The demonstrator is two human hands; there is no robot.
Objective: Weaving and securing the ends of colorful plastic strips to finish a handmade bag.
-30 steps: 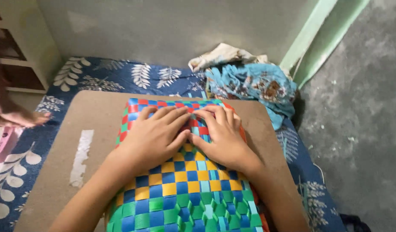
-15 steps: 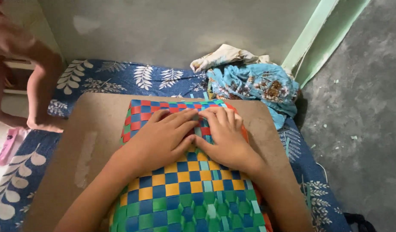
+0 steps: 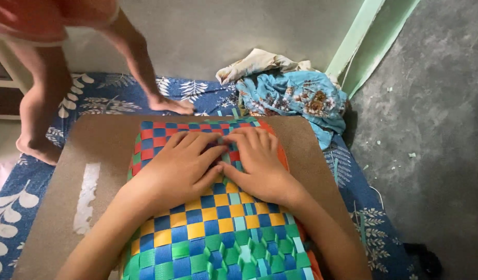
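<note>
We press our left hand (image 3: 179,168) and right hand (image 3: 257,163) flat, each grip wide and holding nothing, on the woven mat (image 3: 218,228) lying on the brown board (image 3: 88,150).

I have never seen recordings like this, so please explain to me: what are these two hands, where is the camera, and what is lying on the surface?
The camera sits on a person's head and looks down, so the two bare arms coming in from the bottom belong to that person. The left hand and right hand press flat, side by side, on a woven mat made of coloured strips: red, yellow, blue and green checks. The fingertips meet over one pale strip; neither hand clearly grips anything. The mat lies on a brown board, which rests on a blue leaf-patterned cloth. Behind it lies a bundle of crumpled fabric. At top left, another person's bare legs stand on the blue cloth.
</note>
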